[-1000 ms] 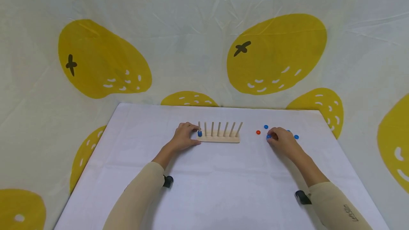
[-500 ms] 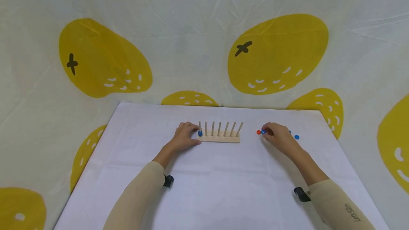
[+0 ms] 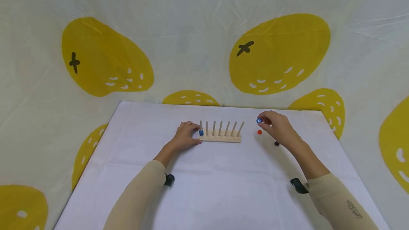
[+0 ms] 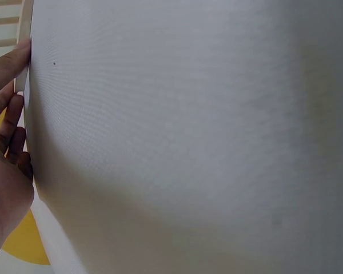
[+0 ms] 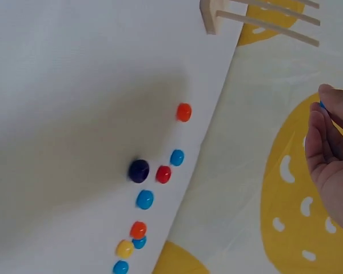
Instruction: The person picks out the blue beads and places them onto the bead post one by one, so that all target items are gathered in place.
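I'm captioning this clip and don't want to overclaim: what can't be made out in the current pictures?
Head view: most loose beads, hidden behind the right hand.
Head view: how many blue pieces sit on the leftmost peg; too small to count.
Left wrist view: most of the wooden peg rack, cut off by the top and left edges.
Right wrist view: most of the held blue bead, covered by fingers.

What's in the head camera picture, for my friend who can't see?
A right hand pinches a blue bead above a white table, near an orange bead and a dark bead. The left hand holds the left end of a wooden rack with seven pegs.
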Available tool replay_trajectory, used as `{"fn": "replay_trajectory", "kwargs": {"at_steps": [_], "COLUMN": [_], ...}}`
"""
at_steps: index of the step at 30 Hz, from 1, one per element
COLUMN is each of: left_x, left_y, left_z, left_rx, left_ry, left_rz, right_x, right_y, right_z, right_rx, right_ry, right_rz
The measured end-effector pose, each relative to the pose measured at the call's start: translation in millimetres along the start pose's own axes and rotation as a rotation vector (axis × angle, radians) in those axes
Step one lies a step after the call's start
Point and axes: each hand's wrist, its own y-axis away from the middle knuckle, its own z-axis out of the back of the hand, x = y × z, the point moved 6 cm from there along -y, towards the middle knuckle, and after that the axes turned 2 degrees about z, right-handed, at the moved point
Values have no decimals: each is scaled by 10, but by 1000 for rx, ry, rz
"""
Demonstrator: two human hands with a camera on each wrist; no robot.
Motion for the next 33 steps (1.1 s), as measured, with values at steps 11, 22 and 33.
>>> {"fn": "replay_trajectory", "kwargs": {"at_steps": [11,22,33], "left_x": [-24,-15,17], "left_y": [-13,-3,0], "left_z": [20,28,0], "left_rx": [2,5,7], "left_ry": [7,0,4], "left_rz": [16,5,-3], "right_x": [250,572,851], "right_y": [-198,-422,-596], "right_z": [15,-258,-593], "right_rx": [-45,20,97], "right_ry": [0,-69,-111], "right_rz": [79,147,141]}}
